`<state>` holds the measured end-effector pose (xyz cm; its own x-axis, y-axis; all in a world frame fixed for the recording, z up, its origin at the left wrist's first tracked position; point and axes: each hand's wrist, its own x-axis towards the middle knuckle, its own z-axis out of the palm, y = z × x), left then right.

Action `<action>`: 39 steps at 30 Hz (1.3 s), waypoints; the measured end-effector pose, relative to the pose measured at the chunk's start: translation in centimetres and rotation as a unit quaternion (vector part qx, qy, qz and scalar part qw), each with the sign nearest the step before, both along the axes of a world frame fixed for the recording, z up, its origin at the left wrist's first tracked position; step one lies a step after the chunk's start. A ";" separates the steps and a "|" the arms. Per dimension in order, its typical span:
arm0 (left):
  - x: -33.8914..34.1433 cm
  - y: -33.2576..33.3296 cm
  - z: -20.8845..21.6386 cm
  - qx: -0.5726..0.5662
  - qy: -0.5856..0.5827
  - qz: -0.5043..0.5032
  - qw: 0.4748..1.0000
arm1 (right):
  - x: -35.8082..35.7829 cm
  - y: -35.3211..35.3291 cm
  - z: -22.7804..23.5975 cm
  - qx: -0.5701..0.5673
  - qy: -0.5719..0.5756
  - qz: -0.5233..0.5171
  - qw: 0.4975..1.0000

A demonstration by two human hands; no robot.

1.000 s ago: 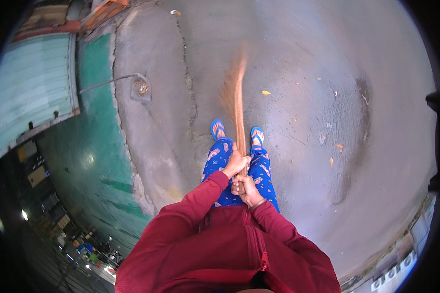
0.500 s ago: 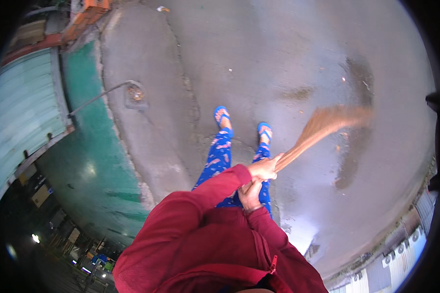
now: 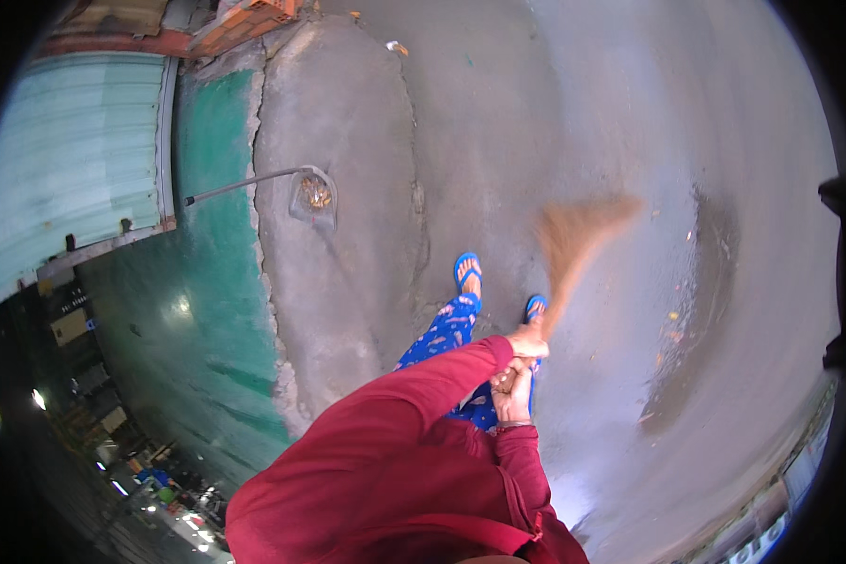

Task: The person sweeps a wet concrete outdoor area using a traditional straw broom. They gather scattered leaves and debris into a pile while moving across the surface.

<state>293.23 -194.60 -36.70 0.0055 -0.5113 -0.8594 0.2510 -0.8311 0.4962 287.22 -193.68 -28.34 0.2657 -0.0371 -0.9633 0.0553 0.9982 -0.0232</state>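
A straw broom (image 3: 566, 258) extends ahead of me, its fanned bristles blurred over the grey ground. My left hand (image 3: 527, 344) is closed round its upper part, thumb toward the bristles. Close behind it, nearer my body, my right hand (image 3: 511, 393) grips the handle end, which is mostly hidden by the fingers. Ahead and to the left, a long-handled dustpan (image 3: 324, 214) rests on the concrete with brown debris (image 3: 316, 194) inside. Small orange and pale scraps (image 3: 674, 324) lie on the ground to the right of the broom.
My feet in blue flip-flops (image 3: 468, 270) stand on the concrete. On the left are a green-painted strip (image 3: 214, 244) with a broken edge and a pale corrugated panel (image 3: 85, 150). Orange bricks (image 3: 244, 26) sit at the far left. A dark wet patch (image 3: 700, 320) marks the right side.
The broom's bristles have swung leftward, from over the wet patch to in front of my right foot. Both hands keep their grip. The whole view has shifted too.
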 end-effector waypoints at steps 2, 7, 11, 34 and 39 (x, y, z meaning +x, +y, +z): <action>0.7 -3.1 0.7 -0.056 0.099 -0.046 0.992 | 0.7 -1.2 -0.2 -0.046 0.000 -0.045 0.998; 5.0 -5.5 5.5 -0.139 0.074 -0.068 0.985 | 4.5 -2.5 0.5 -0.083 0.083 -0.056 0.991; 10.5 -2.2 7.6 -0.099 -0.033 0.104 0.989 | 8.0 -2.0 3.2 -0.035 -0.037 0.086 0.995; 49.7 -20.0 -11.2 0.064 -0.086 0.572 0.813 | 49.6 -28.0 -15.7 0.014 -0.115 0.543 0.831; 46.0 -16.6 -5.9 -0.052 -0.058 0.578 0.812 | 45.0 -22.7 -9.5 -0.235 -0.122 0.519 0.813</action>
<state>339.25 -211.25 -42.61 0.6120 -0.1759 -0.7711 0.7802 -0.0253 0.6250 332.24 -216.42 -37.84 0.5699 -0.0195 -0.8215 -0.7510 0.3934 -0.5303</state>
